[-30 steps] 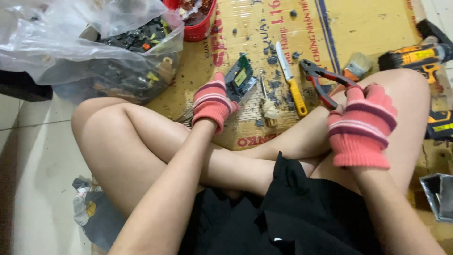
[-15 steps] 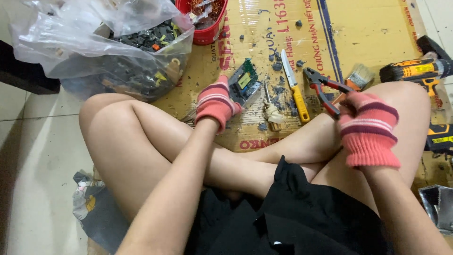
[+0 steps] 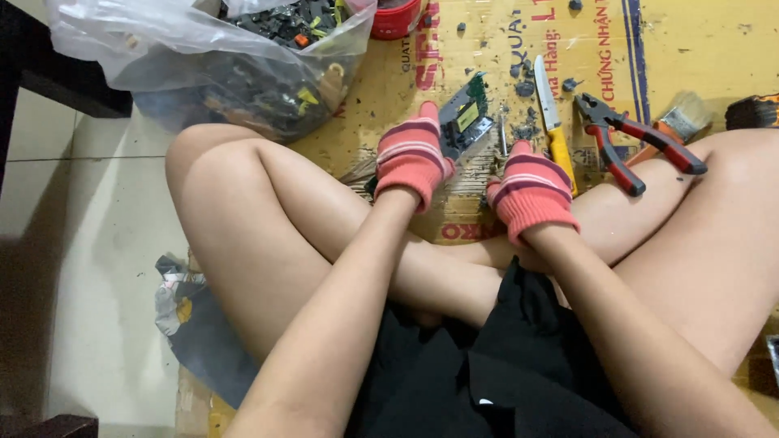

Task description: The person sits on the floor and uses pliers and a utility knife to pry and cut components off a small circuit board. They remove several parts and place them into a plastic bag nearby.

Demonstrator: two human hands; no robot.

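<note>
Person sits cross-legged on a flattened yellow cardboard sheet (image 3: 714,49), both hands in pink striped knit gloves, seen from above. Left hand (image 3: 412,158) lies low on the cardboard, fingers curled around the near edge of a small green circuit board (image 3: 466,120) — it grips the board, which is tilted up off the cardboard, its far end pointing away from the person. Right hand (image 3: 531,188) is just beside the left, knuckles up, fingers bent down toward the cardboard right of the board; whether it pinches anything cannot be told, the fingertips are hidden under the glove. A thin metal rod (image 3: 503,136) lies between the two hands, close to the board.

Right of the right hand — a yellow-handled knife (image 3: 553,122) lying flat, blade pointing away. Further right, red-and-black pliers (image 3: 635,144), jaws apart, handles running toward the person's right knee. Beyond the pliers, a paintbrush (image 3: 683,120) with pale bristles. Dark small chips and debris are scattered over the cardboard near the board.

Upper left: a clear plastic bag (image 3: 203,57) stuffed with dark electronic scrap, partly on the tile floor (image 3: 73,268). A red container (image 3: 396,18) at the top edge, beside the bag. Crumpled foil wrapper (image 3: 174,292) by the left thigh.
</note>
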